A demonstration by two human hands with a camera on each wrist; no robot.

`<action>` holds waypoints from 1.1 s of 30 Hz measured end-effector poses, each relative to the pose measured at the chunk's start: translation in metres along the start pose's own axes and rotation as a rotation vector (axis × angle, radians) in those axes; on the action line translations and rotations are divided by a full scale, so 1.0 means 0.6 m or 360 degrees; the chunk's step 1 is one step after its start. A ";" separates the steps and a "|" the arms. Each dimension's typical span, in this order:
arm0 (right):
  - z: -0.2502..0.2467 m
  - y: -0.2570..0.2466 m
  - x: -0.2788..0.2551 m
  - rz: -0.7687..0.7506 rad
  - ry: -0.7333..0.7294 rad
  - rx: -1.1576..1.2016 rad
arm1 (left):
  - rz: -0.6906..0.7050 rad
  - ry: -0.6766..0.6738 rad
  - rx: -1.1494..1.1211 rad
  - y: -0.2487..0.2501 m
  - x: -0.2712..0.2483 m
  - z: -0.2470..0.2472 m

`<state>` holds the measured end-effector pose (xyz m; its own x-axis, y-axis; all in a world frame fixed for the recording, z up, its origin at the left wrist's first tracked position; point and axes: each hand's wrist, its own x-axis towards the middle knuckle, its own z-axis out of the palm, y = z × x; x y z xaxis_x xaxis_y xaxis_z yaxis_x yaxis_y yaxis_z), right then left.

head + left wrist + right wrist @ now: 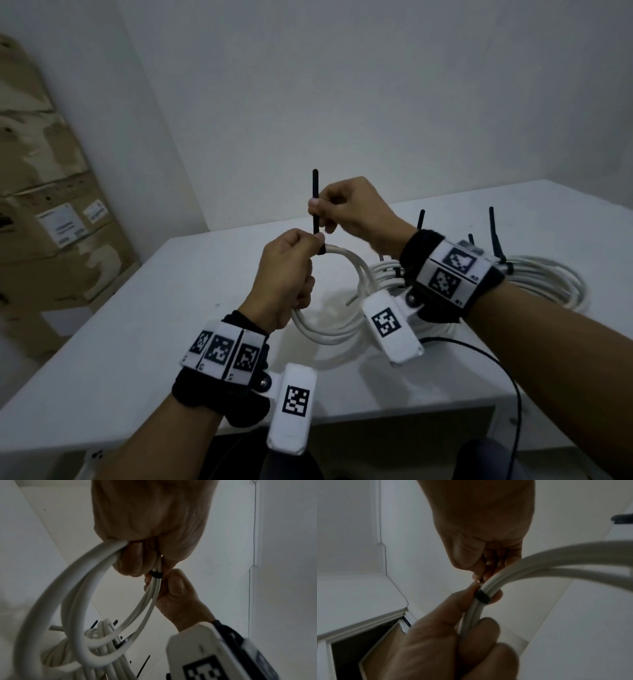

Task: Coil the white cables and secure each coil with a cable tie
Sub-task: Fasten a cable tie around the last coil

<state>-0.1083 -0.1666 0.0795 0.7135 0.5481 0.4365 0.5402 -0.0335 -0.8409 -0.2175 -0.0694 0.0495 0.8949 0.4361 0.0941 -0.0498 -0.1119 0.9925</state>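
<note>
Head view: tied coils [534,274] behind hands [287,270].

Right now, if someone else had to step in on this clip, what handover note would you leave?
Left hand grips the small white coil, held above the white table.
Right hand pinches the upright tail of the black cable tie, whose band already rings the coil's strands.
Done: tied coils with black tie tails sticking up lie on the table behind the right wrist.
Left: finish cinching this tie and set the coil down. No loose cables are in view.
</note>
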 end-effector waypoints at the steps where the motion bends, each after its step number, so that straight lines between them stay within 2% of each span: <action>1: -0.010 -0.005 -0.003 -0.0045 -0.0022 -0.0034 | 0.0005 0.0043 -0.0041 0.004 0.002 -0.006; 6: -0.055 0.001 -0.050 -0.0216 0.0016 -0.0237 | 0.0003 0.0183 -0.0239 0.020 0.016 -0.040; 10: -0.052 0.023 -0.081 -0.0135 -0.0110 -0.0294 | -0.0001 0.0178 -0.0209 0.024 0.019 -0.042; 15: -0.036 0.038 -0.083 -0.0118 -0.0009 -0.0371 | -0.0087 0.0144 -0.0256 0.029 0.015 -0.041; 22: 0.001 0.046 -0.091 0.0286 0.0042 0.0336 | -0.0122 0.0178 -0.0306 0.034 0.011 -0.042; 28: 0.015 0.035 -0.105 0.0528 -0.0052 0.0864 | -0.0104 0.0260 -0.0373 0.024 0.008 -0.041; 33: 0.019 0.032 -0.105 0.0533 0.0006 0.0832 | -0.0097 0.0304 -0.0389 0.021 0.010 -0.046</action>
<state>-0.1478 -0.1924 0.0323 0.8086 0.5755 0.1225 -0.0025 0.2116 -0.9774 -0.2250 -0.0437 0.0647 0.8012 0.5979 0.0240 -0.1245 0.1273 0.9840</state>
